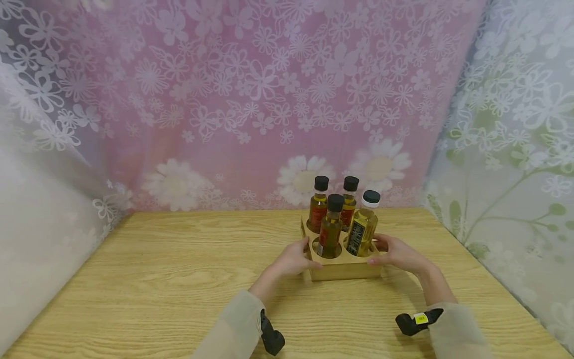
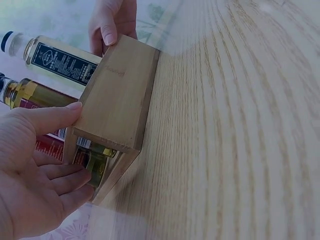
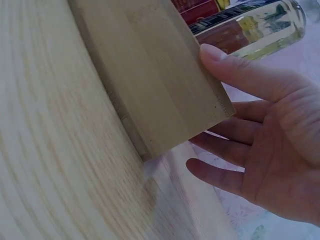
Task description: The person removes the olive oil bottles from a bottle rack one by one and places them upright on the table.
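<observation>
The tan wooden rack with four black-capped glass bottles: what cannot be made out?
Head view: base of the front amber glass bottle, hidden by the wooden rack.
Head view: print on its red label, too small.
Right wrist view: top of the clear glass bottle, beyond the right edge.

- A curtained-off recording corner, by the look of it; whether it stands in a home, studio or lab cannot be told.
- Behind the wooden table [image 1: 179, 279], a pink curtain [image 1: 269, 75] printed with white flowers hides the room.
- Left of the table hangs a whitish flowered cloth [image 1: 36, 209]; right of it, a pale cloth [image 1: 515, 174] with green leaves.
- Above the table's near part, black wrist devices [image 1: 272, 335] suggest filming.
- On the table, bottles [image 1: 331, 234] in a wooden rack [image 1: 347, 271] lend a kitchen note.
</observation>
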Demonstrator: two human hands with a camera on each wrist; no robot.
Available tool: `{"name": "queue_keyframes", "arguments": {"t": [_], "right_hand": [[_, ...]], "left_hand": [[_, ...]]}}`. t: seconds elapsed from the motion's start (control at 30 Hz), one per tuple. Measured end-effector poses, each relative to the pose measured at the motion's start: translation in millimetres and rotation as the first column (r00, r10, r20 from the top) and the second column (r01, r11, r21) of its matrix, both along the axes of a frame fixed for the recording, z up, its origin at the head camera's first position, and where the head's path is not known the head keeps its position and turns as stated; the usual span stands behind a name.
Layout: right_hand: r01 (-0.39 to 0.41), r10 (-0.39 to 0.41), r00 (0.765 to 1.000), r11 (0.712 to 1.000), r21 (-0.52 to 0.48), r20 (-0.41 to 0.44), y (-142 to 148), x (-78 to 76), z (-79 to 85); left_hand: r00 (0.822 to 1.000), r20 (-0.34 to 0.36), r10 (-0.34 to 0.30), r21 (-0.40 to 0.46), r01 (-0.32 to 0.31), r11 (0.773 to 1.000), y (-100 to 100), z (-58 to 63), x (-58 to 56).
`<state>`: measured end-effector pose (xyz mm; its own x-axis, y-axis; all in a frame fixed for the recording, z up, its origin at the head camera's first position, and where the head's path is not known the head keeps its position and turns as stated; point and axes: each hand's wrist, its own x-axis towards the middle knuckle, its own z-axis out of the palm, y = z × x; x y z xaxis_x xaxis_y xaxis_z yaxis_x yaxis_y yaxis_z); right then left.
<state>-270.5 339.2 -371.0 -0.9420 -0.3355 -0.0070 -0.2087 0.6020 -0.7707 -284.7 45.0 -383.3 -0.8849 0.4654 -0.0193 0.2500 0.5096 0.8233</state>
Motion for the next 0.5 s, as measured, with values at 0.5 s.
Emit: {"name": "queue_keyframes", "arguments": {"t": [0.5], "right_hand": [[0.003,-0.001,1.0,0.994,-0.111,0.026,8.5,2.2,-13.9]], "left_hand": [[0.998,-0.046,0.051,-0.014,-0.052,0.999,-3.4,2.9,0.9]]}}
